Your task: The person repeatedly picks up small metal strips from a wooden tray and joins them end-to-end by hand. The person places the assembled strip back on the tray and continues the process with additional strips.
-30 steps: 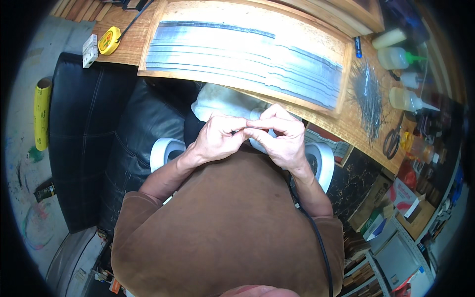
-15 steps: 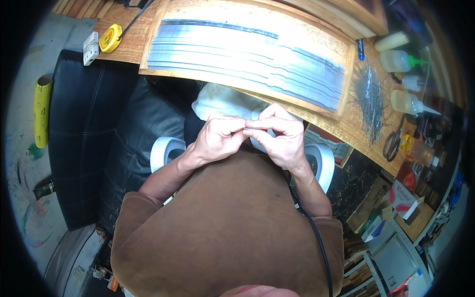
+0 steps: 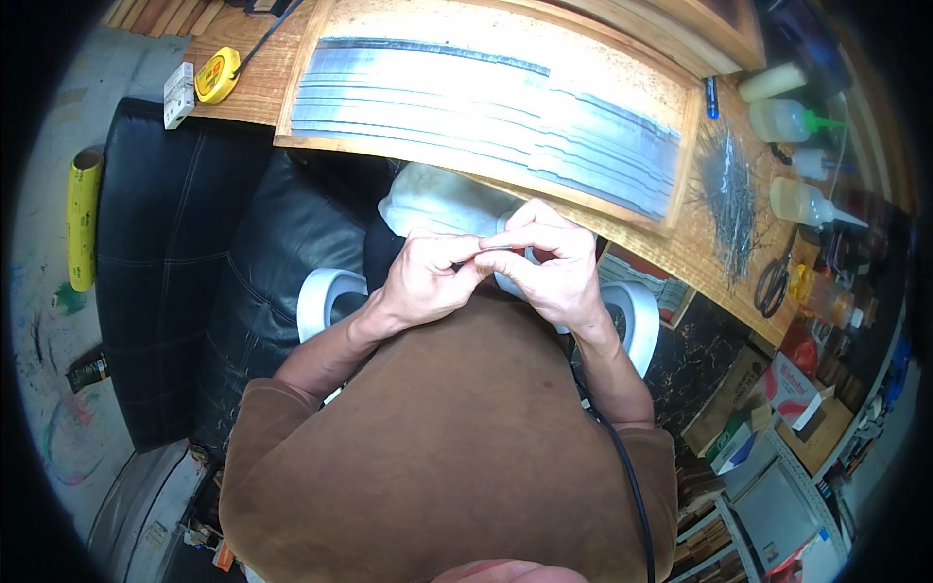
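Note:
My left hand [image 3: 428,279] and my right hand [image 3: 551,262] meet in front of my chest, just short of the bench edge. Thumbs and forefingers of both are pinched together, fingertip to fingertip. Between them is something thin and small, mostly covered by the fingers; its kind I cannot make out. Beyond the hands lies a shallow wooden tray [image 3: 284,107] holding rows of thin grey strips [image 3: 418,92]. A loose bundle of fine dark wire-like pieces [image 3: 727,199] rests on the bench right of the tray.
On the bench's left are a yellow tape measure [image 3: 216,76] and a small white box [image 3: 179,95]. Scissors [image 3: 773,285], a blue marker [image 3: 711,97] and squeeze bottles [image 3: 802,201] are at the right. A black leather sofa [image 3: 155,262] stands left; white armrests [image 3: 637,330] flank me.
The fingertips have shifted slightly against each other, the right ones a little to the left. Both hands keep their pinch, and the bench things have not moved.

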Demonstrator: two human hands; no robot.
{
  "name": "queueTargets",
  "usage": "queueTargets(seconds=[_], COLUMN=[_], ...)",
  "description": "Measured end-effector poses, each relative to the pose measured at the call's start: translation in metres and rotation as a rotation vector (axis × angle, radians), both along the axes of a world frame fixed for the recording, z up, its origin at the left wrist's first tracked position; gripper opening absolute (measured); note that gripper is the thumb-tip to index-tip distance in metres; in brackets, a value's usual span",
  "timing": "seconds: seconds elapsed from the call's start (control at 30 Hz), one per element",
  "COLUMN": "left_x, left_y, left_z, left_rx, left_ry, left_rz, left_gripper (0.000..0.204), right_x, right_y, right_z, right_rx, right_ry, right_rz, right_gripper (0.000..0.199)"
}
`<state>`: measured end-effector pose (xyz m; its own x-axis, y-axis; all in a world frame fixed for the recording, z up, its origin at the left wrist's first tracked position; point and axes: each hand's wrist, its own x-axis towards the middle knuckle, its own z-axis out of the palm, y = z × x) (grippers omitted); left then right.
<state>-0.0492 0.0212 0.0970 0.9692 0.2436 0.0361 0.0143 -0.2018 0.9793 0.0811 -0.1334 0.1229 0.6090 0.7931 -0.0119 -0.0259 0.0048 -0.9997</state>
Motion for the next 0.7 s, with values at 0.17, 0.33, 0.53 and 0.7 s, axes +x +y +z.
queueTargets(seconds=[0.17, 0.33, 0.53, 0.7], left_x=[0.006, 0.002, 0.003, 0.003], left_y=[0.002, 0.004, 0.002, 0.006], left_z=[0.018, 0.017, 0.009, 0.01], left_rx=[-0.059, -0.017, -0.02, -0.048], left_ry=[0.03, 0.062, -0.022, -0.011], left_rz=[-0.018, -0.045, -0.014, -0.045], left_gripper=[0.016, 0.018, 0.013, 0.016], right_x=[-0.002, -0.004, -0.005, -0.006], right_y=[-0.001, -0.008, -0.008, -0.008], right_z=[0.005, 0.0, 0.003, 0.004], right_rx=[0.006, 0.007, 0.004, 0.008], right_ry=[0.0, -0.052, -0.045, -0.02], right_rz=[-0.027, -0.041, -0.032, -0.031], right_gripper=[0.022, 0.021, 0.02, 0.019])
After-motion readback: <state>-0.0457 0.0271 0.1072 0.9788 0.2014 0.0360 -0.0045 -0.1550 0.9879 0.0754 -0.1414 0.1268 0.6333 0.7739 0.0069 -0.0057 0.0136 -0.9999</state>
